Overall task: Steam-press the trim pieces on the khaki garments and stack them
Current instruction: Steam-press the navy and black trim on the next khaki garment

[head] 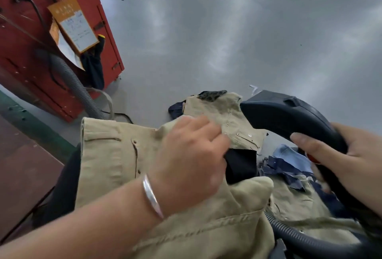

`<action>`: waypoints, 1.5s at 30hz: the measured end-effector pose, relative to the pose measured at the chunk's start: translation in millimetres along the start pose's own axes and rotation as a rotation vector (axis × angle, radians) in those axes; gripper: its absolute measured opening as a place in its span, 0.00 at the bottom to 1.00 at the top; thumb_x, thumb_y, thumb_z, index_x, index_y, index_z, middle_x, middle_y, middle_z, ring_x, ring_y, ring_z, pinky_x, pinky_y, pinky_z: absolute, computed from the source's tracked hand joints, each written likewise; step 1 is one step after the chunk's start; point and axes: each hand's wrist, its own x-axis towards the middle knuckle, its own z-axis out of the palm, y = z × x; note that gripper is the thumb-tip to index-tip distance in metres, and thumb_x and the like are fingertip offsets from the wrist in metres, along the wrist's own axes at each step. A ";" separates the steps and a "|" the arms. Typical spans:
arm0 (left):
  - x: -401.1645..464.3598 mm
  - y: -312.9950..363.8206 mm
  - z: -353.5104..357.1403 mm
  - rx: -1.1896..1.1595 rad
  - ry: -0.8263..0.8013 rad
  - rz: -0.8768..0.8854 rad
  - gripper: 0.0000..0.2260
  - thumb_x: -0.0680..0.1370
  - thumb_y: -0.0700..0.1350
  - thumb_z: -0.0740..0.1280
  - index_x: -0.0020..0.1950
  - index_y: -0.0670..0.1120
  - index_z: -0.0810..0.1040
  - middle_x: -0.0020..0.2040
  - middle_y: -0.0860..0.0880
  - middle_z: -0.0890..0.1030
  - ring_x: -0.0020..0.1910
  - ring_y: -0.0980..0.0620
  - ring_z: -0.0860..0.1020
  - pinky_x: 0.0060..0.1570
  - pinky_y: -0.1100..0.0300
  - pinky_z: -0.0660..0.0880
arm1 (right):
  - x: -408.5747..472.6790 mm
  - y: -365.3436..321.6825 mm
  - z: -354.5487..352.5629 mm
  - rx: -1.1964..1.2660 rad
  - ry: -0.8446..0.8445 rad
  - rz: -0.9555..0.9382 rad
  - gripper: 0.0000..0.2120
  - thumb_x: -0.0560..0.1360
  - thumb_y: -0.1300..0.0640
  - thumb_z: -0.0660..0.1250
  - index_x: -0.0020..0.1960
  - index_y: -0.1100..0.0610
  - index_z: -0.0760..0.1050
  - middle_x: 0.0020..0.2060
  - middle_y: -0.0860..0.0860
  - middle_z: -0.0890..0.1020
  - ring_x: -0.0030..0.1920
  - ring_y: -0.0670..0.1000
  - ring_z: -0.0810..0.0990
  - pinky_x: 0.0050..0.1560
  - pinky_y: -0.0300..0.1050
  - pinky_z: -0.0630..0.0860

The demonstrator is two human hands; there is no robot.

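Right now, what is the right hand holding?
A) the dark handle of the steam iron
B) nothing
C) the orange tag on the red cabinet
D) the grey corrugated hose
A: the right hand has its fingers and thumb curled round the dark handle of the steam iron, while the left hand rests on the khaki garment.

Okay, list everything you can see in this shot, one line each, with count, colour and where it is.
khaki garments: several, beige, piled at centre and bottom
dark trim piece: one, black, beside the left hand
steam iron: one, dark blue-black, right
ribbed hose: one, grey, bottom right
blue fabric scraps: several, navy and light blue, right
red cabinet: one, upper left
orange card: one, hanging on the cabinet
bracelet: one, silver, left wrist
left hand: on the khaki
right hand: grips the iron handle
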 end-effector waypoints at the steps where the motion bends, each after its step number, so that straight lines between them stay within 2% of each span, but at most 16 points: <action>1: -9.8 17.7 8.5 -0.005 -0.043 0.005 0.07 0.70 0.48 0.64 0.40 0.47 0.78 0.39 0.50 0.78 0.41 0.46 0.75 0.43 0.51 0.72 | -0.7 5.0 -2.3 -0.002 0.015 0.000 0.35 0.57 0.15 0.60 0.43 0.45 0.77 0.21 0.54 0.78 0.17 0.52 0.75 0.20 0.36 0.73; 3: -15.7 38.7 24.3 0.052 -0.217 -0.086 0.12 0.71 0.58 0.65 0.42 0.50 0.77 0.39 0.52 0.78 0.41 0.48 0.74 0.43 0.53 0.70 | -0.8 15.0 -2.3 -0.003 0.030 -0.002 0.34 0.58 0.15 0.60 0.42 0.44 0.77 0.21 0.54 0.78 0.17 0.53 0.76 0.20 0.38 0.74; 6: -4.7 44.6 37.3 0.033 -0.300 -0.231 0.19 0.74 0.64 0.61 0.58 0.53 0.73 0.51 0.55 0.77 0.53 0.50 0.71 0.52 0.52 0.62 | -6.5 20.8 0.9 0.035 0.042 0.020 0.31 0.57 0.16 0.60 0.40 0.41 0.77 0.21 0.54 0.78 0.16 0.52 0.74 0.22 0.35 0.73; 8: -4.1 45.1 43.4 -0.129 -0.252 -0.223 0.24 0.73 0.58 0.67 0.68 0.54 0.68 0.54 0.57 0.78 0.55 0.53 0.72 0.53 0.54 0.61 | -12.4 23.3 1.7 0.063 0.028 0.032 0.30 0.56 0.16 0.61 0.40 0.40 0.77 0.21 0.53 0.78 0.17 0.51 0.75 0.21 0.32 0.70; 10: -7.8 49.6 41.9 -0.276 -0.244 -0.144 0.30 0.69 0.46 0.71 0.71 0.51 0.68 0.48 0.58 0.80 0.50 0.54 0.75 0.52 0.56 0.66 | -16.4 25.0 1.5 0.077 0.031 0.034 0.28 0.57 0.17 0.61 0.40 0.39 0.77 0.22 0.53 0.78 0.19 0.52 0.77 0.20 0.31 0.69; 12: -17.7 53.1 42.3 -0.274 -0.258 -0.032 0.30 0.67 0.42 0.70 0.69 0.48 0.72 0.43 0.58 0.81 0.44 0.55 0.77 0.48 0.58 0.71 | -19.3 27.4 0.7 0.085 0.045 0.028 0.23 0.60 0.21 0.63 0.41 0.38 0.76 0.22 0.53 0.79 0.19 0.52 0.78 0.20 0.32 0.69; 17: -39.9 66.8 45.8 -0.008 -0.170 0.200 0.11 0.76 0.45 0.64 0.54 0.50 0.82 0.44 0.53 0.81 0.41 0.51 0.79 0.38 0.58 0.75 | -31.8 33.2 -0.8 0.130 0.026 0.008 0.17 0.65 0.26 0.67 0.38 0.38 0.77 0.22 0.53 0.78 0.19 0.50 0.76 0.20 0.30 0.68; 20: -47.9 73.9 45.9 0.062 -0.115 0.281 0.19 0.82 0.41 0.53 0.47 0.49 0.84 0.44 0.53 0.82 0.41 0.52 0.79 0.36 0.58 0.74 | -40.3 35.6 0.0 0.118 -0.028 0.008 0.12 0.65 0.30 0.67 0.40 0.36 0.77 0.22 0.54 0.78 0.19 0.49 0.75 0.20 0.32 0.69; 22: -54.1 72.2 44.9 0.087 -0.092 0.319 0.20 0.82 0.40 0.53 0.45 0.48 0.84 0.44 0.52 0.83 0.39 0.53 0.80 0.35 0.60 0.74 | -45.2 38.4 -0.3 0.072 -0.074 0.021 0.18 0.64 0.25 0.66 0.45 0.35 0.77 0.23 0.54 0.78 0.19 0.47 0.75 0.19 0.33 0.69; 25: -68.8 65.8 45.1 0.112 -0.093 0.383 0.18 0.81 0.38 0.56 0.47 0.47 0.85 0.48 0.50 0.84 0.41 0.53 0.81 0.35 0.62 0.75 | -52.0 47.4 1.3 -0.048 -0.139 0.043 0.36 0.53 0.15 0.57 0.53 0.33 0.74 0.24 0.50 0.80 0.20 0.45 0.77 0.23 0.41 0.74; 27: -78.6 66.2 47.8 0.165 -0.101 0.407 0.17 0.80 0.38 0.56 0.51 0.45 0.85 0.52 0.48 0.84 0.44 0.54 0.82 0.35 0.63 0.75 | -54.2 53.4 4.9 -0.121 -0.143 0.030 0.40 0.51 0.12 0.53 0.55 0.31 0.72 0.27 0.46 0.81 0.22 0.44 0.77 0.27 0.43 0.75; 31: -88.6 74.3 58.9 0.213 -0.073 0.388 0.16 0.79 0.38 0.57 0.51 0.43 0.85 0.52 0.45 0.83 0.42 0.54 0.80 0.33 0.63 0.72 | -50.2 54.8 18.6 -0.239 -0.206 0.018 0.32 0.58 0.18 0.53 0.51 0.36 0.76 0.34 0.34 0.81 0.31 0.37 0.79 0.32 0.39 0.72; 37: -86.2 71.8 61.3 0.183 -0.011 0.338 0.15 0.78 0.38 0.57 0.49 0.44 0.85 0.50 0.45 0.84 0.38 0.52 0.79 0.31 0.62 0.72 | -17.4 37.3 45.3 -0.249 -0.232 -0.034 0.23 0.64 0.24 0.59 0.45 0.40 0.76 0.31 0.28 0.78 0.27 0.34 0.77 0.31 0.39 0.70; 39: -85.9 71.3 62.5 0.185 -0.005 0.333 0.15 0.79 0.38 0.57 0.49 0.44 0.85 0.50 0.45 0.84 0.38 0.52 0.79 0.31 0.63 0.72 | 6.2 29.4 52.3 -0.207 -0.203 -0.086 0.19 0.68 0.28 0.62 0.44 0.42 0.76 0.28 0.31 0.78 0.25 0.36 0.77 0.31 0.40 0.70; 42: -86.6 71.3 63.5 0.174 0.006 0.292 0.18 0.81 0.38 0.54 0.51 0.45 0.85 0.50 0.48 0.84 0.38 0.52 0.80 0.32 0.63 0.72 | 36.5 15.1 54.8 -0.134 -0.145 -0.133 0.17 0.72 0.33 0.66 0.43 0.47 0.77 0.26 0.45 0.81 0.23 0.47 0.80 0.28 0.45 0.75; 45: -87.3 70.5 61.7 0.126 0.009 0.255 0.17 0.81 0.41 0.54 0.57 0.49 0.83 0.51 0.51 0.83 0.40 0.53 0.80 0.34 0.63 0.73 | 43.2 13.7 28.8 -0.026 -0.095 -0.166 0.17 0.67 0.30 0.69 0.41 0.43 0.79 0.25 0.51 0.81 0.21 0.50 0.79 0.23 0.44 0.75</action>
